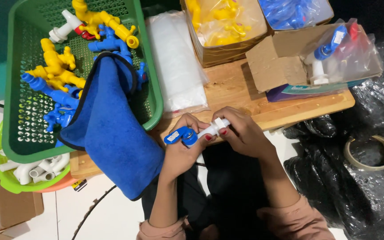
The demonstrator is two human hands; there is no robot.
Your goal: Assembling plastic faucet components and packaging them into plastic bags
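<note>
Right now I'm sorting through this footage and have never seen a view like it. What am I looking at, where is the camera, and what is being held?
There is no machine: a person works with bare hands, filmed from a camera worn on their head, looking down. The left hand grips the blue handle end of a small white-and-blue plastic tap; the right hand pinches its white end. Both work over a wooden board. To the left, a green perforated plastic basket holds yellow and blue plastic taps, with a blue cloth draped over its rim. Behind are cardboard boxes with bagged taps, and a roll of tape lies on black plastic at right.
</note>
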